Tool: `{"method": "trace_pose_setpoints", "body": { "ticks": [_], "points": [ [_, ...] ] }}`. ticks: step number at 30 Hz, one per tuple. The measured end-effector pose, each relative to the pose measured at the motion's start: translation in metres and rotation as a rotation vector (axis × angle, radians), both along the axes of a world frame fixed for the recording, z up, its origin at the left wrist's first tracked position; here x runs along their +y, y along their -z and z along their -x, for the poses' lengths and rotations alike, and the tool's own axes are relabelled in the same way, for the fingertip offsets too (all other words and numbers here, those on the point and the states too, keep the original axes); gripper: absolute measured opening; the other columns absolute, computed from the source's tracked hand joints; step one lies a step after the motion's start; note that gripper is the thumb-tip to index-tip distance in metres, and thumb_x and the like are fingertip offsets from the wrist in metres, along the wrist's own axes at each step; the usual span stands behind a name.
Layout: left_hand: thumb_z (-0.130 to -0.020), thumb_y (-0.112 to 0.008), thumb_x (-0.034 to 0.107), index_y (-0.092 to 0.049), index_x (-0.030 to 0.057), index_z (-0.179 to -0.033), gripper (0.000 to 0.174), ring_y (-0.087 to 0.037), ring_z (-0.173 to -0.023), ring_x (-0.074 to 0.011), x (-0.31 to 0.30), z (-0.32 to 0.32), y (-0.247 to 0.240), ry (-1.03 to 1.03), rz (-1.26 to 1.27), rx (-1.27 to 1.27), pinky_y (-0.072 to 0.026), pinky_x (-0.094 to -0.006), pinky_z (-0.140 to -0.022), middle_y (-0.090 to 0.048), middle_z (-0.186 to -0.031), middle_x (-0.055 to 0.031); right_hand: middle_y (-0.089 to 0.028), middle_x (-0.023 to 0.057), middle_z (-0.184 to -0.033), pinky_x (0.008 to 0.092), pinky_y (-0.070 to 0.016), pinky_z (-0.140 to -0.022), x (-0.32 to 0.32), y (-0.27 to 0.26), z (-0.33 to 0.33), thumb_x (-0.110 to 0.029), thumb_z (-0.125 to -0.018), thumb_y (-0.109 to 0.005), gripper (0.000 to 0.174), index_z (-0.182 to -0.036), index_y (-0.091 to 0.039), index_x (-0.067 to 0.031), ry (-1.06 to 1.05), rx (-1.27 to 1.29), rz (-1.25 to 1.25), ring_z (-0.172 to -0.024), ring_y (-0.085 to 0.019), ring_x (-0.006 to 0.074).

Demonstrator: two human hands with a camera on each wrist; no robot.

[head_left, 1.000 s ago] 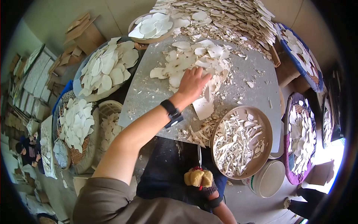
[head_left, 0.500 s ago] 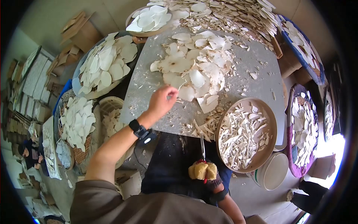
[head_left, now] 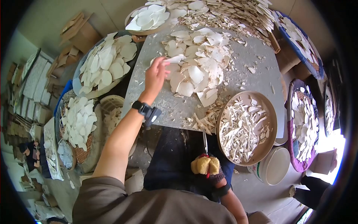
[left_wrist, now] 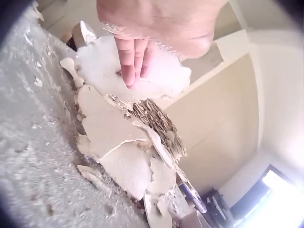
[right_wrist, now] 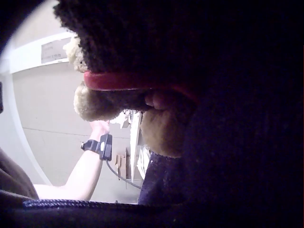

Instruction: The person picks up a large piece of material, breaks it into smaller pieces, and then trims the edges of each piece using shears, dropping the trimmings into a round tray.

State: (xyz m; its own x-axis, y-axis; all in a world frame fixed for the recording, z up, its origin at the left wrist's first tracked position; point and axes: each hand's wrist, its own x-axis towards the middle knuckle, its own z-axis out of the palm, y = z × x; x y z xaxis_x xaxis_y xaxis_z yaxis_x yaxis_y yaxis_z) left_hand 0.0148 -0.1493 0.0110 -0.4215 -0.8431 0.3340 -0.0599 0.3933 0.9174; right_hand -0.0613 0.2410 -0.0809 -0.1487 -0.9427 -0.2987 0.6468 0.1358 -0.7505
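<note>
My left hand [head_left: 156, 76] is raised over the left part of the grey table [head_left: 143, 93], pinching a thin, flat off-white slice [head_left: 174, 59] that stands tilted. In the left wrist view its fingers [left_wrist: 127, 61] lie across the pale face of that slice. A heap of similar slices [head_left: 195, 74] spreads just to the right of the hand. Low at my lap, the right hand [head_left: 217, 176], in a dark glove with yellow padding [head_left: 203, 165] round the fingers, grips red-handled scissors [head_left: 205, 142]. Their blades point toward the table's front edge.
A round tray [head_left: 274, 127] of cut strips overlaps the table's front right corner, above a white bucket [head_left: 276, 168]. Loose scraps [head_left: 203, 123] lie beside it. A tall stack of slices [head_left: 238, 15] stands at the back; a laden basket [head_left: 106, 67] is on the left.
The left hand left the heap's middle, drew back toward the left, then reached forward again and now has a slice in its fingers. The right hand with the scissors stays low at the lap.
</note>
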Motion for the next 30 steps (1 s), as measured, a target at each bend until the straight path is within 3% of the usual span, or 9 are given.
{"method": "trace_pose_setpoints", "body": {
  "ticks": [1,4,7,10,12,17,23,27,30],
  "points": [
    [-0.095,-0.048,0.02,-0.051,0.0016,-0.112,0.025,-0.062,-0.074,-0.0119,0.008,-0.009,-0.004,0.015,-0.083,0.153,-0.0489,-0.0234,-0.057,-0.064,-0.097,-0.0106,-0.063,0.0057,-0.095,0.0296,-0.0499,-0.079,0.0,0.002,0.0,-0.021,-0.088,-0.059,0.024,-0.103,-0.057,-0.0022,0.004,-0.02,-0.007,-0.088,-0.062,0.0159],
    [-0.09,-0.054,0.011,-0.05,0.0024,-0.105,0.017,-0.059,-0.072,-0.0099,0.03,-0.044,-0.005,0.003,-0.103,0.144,-0.0486,-0.0225,-0.059,-0.061,-0.098,-0.0082,-0.063,0.0056,-0.096,0.0302,-0.0504,-0.08,0.001,0.015,-0.001,-0.016,-0.089,-0.057,0.02,-0.104,-0.057,-0.0027,0.004,-0.032,-0.034,-0.089,-0.062,0.0166],
    [-0.083,-0.058,-0.001,-0.043,0.0054,-0.114,0.035,-0.056,-0.079,-0.0078,0.062,-0.064,-0.008,-0.015,-0.291,0.158,-0.0473,-0.0213,-0.064,-0.058,-0.099,-0.0082,-0.062,0.0052,-0.096,0.0313,-0.0511,-0.081,0.001,0.008,-0.001,-0.01,-0.089,-0.054,0.016,-0.104,-0.057,-0.0039,-0.025,0.06,-0.044,-0.089,-0.062,0.0176],
    [-0.082,-0.058,-0.005,-0.031,0.0065,-0.129,0.056,-0.056,-0.084,-0.0096,0.097,-0.07,-0.021,0.017,-0.446,0.2,-0.0465,-0.0219,-0.069,-0.059,-0.103,-0.0106,-0.061,0.0053,-0.098,0.0316,-0.0506,-0.082,0.003,0.005,0.002,-0.01,-0.09,-0.054,0.015,-0.104,-0.055,-0.0042,0.012,-0.141,-0.036,-0.091,-0.061,0.0177],
    [-0.082,-0.057,-0.005,-0.028,0.0067,-0.132,0.059,-0.056,-0.084,-0.0104,0.114,-0.071,-0.016,0.048,-0.522,0.224,-0.0465,-0.0222,-0.071,-0.059,-0.105,-0.0114,-0.06,0.0057,-0.101,0.0323,-0.0502,-0.084,0.001,-0.001,0.004,-0.01,-0.09,-0.053,0.017,-0.106,-0.053,-0.0034,-0.066,0.048,0.09,-0.093,-0.06,0.018],
    [-0.083,-0.057,-0.006,-0.036,0.0031,-0.128,0.05,-0.059,-0.092,-0.012,0.146,-0.056,-0.001,0.18,-0.686,0.265,-0.0488,-0.0248,-0.081,-0.062,-0.102,-0.0126,-0.059,0.0165,-0.111,0.0461,-0.0407,-0.098,-0.025,0.006,0.002,-0.027,-0.097,-0.039,0.034,-0.113,-0.05,0.0005,-0.062,-0.848,0.07,-0.105,-0.057,0.0313],
    [-0.085,-0.055,-0.002,-0.038,0.003,-0.13,0.049,-0.061,-0.087,-0.0124,0.165,-0.05,0.008,0.254,-0.813,0.235,-0.0503,-0.0239,-0.075,-0.063,-0.104,-0.0132,-0.055,0.0161,-0.117,0.0416,-0.0418,-0.098,-0.045,-0.009,-0.006,-0.016,-0.093,-0.047,0.032,-0.119,-0.047,0.003,-0.024,-0.969,0.168,-0.109,-0.055,0.0286],
    [-0.085,-0.055,-0.001,-0.039,0.0035,-0.132,0.05,-0.061,-0.085,-0.0109,0.171,-0.047,0.004,0.254,-0.902,0.224,-0.0502,-0.0218,-0.07,-0.064,-0.101,-0.011,-0.055,0.0146,-0.116,0.0394,-0.0419,-0.099,-0.048,-0.016,-0.004,-0.012,-0.095,-0.043,0.028,-0.118,-0.047,0.0028,-0.048,-1.13,0.166,-0.109,-0.055,0.027],
    [-0.086,-0.052,-0.003,-0.034,0.0019,-0.136,0.054,-0.061,-0.097,-0.0188,0.168,-0.053,0.016,0.285,-0.872,0.131,-0.0521,-0.0323,-0.082,-0.061,-0.11,-0.0158,-0.056,0.0142,-0.114,0.0383,-0.0422,-0.098,-0.048,-0.01,-0.008,-0.013,-0.096,-0.042,0.025,-0.115,-0.048,0.0018,-0.023,-1.158,0.142,-0.109,-0.055,0.0252]
  ]
}}
